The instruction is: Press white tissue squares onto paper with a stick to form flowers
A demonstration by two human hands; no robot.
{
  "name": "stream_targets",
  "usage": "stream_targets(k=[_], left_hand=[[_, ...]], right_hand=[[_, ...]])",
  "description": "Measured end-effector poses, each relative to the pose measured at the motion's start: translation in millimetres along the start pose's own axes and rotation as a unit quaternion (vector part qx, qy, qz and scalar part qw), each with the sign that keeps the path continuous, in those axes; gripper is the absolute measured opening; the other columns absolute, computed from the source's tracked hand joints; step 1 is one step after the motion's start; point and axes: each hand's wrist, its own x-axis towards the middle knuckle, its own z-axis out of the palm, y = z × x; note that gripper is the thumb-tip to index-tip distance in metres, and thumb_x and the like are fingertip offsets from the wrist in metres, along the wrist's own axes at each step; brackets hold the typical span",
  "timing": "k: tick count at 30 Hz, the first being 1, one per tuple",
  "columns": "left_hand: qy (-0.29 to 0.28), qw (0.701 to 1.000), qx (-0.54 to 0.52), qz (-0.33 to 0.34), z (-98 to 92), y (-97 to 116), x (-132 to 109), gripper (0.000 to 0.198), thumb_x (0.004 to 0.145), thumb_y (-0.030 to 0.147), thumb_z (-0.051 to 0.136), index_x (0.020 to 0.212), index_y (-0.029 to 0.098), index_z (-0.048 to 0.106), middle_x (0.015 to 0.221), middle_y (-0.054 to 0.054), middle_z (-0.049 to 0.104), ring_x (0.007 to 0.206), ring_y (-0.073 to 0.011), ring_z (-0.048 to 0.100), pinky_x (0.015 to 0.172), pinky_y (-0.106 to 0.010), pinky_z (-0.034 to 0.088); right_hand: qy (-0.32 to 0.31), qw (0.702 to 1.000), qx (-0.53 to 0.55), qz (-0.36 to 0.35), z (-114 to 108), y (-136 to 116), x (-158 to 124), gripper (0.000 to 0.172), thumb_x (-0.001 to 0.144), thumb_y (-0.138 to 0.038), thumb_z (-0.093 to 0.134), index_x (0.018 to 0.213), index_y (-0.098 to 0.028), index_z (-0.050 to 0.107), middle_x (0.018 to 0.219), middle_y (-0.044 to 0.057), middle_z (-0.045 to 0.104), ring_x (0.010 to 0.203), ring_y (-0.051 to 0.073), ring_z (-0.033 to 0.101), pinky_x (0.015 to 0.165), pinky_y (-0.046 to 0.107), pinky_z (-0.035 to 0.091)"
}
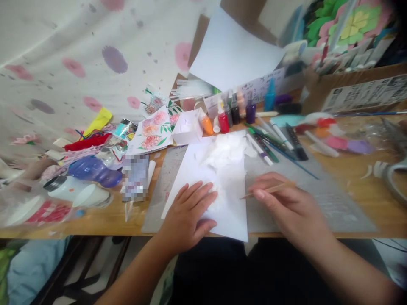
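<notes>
My left hand (187, 214) lies flat with fingers spread on a white sheet of paper (227, 203) at the table's near edge. Beside it, my right hand (286, 203) is closed around a thin wooden stick (270, 189), whose pointed tip aims left over the sheet. Crumpled white tissue (227, 152) rests on the sheet's far part. A grey cutting mat (321, 199) lies under the paper.
Small ink bottles (232, 112) stand behind the sheet, pens and brushes (276, 142) to their right. Flower-painted cards (154, 133), a blue bottle (93, 169) and a white jar (73, 190) clutter the left. Scissors (392, 171) and a cardboard box (356, 91) sit at right.
</notes>
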Motion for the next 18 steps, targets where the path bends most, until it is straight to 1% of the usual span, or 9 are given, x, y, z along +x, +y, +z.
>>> stream_targets(k=[4,6,9,12,15,18], left_hand=[[0.02,1.0,-0.02,0.005,4.7,-5,-3,0.052,0.091,0.037,0.051,0.138,0.016,0.044,0.147,-0.012,0.042,0.137,-0.0276,0.035,0.112,-0.047,0.028],[0.03,0.999,-0.033,0.008,6.9,-6,-4,0.053,0.091,0.036,0.051,0.139,0.015,0.042,0.147,-0.012,0.042,0.137,-0.0272,0.036,0.112,-0.047,0.029],[0.037,0.998,-0.052,0.01,9.2,-7,-5,0.055,0.091,0.034,0.051,0.141,0.015,0.039,0.148,-0.011,0.041,0.136,-0.0272,0.036,0.113,-0.047,0.03],[0.044,0.996,-0.071,0.012,10.3,-8,-5,0.055,0.09,0.031,0.051,0.141,0.016,0.038,0.148,-0.01,0.04,0.137,-0.0268,0.036,0.113,-0.046,0.031],[0.051,0.995,-0.082,0.019,11.0,-10,-5,0.054,0.089,0.029,0.052,0.14,0.015,0.039,0.149,-0.009,0.04,0.137,-0.0265,0.034,0.113,-0.046,0.032],[0.053,0.995,-0.085,0.022,11.3,-11,-6,0.054,0.089,0.027,0.053,0.14,0.014,0.04,0.149,-0.009,0.04,0.138,-0.0266,0.034,0.113,-0.046,0.031]], right_hand=[[-0.048,0.998,-0.034,-0.002,9,-7,5,0.011,0.086,-0.025,0.061,0.083,-0.026,0.072,0.08,0.002,0.074,0.076,0.018,0.068,0.064,0.03,0.056],[-0.073,0.996,-0.043,0.007,16,-11,8,0.009,0.085,-0.025,0.062,0.085,-0.026,0.071,0.082,0.001,0.074,0.075,0.017,0.069,0.061,0.028,0.056],[-0.106,0.992,-0.064,0.017,25,-14,12,0.009,0.083,-0.022,0.063,0.085,-0.026,0.071,0.079,0.0,0.074,0.069,0.015,0.069,0.06,0.026,0.055],[-0.108,0.99,-0.085,0.03,28,-15,14,0.009,0.083,-0.022,0.063,0.084,-0.025,0.071,0.078,0.0,0.075,0.068,0.015,0.069,0.06,0.025,0.055],[-0.104,0.989,-0.094,0.055,28,-14,14,0.006,0.083,-0.024,0.064,0.083,-0.025,0.07,0.082,0.0,0.075,0.071,0.014,0.07,0.06,0.023,0.055],[-0.125,0.986,-0.097,0.055,28,-16,15,0.007,0.083,-0.022,0.064,0.085,-0.025,0.07,0.081,0.0,0.074,0.072,0.014,0.069,0.06,0.022,0.055]])
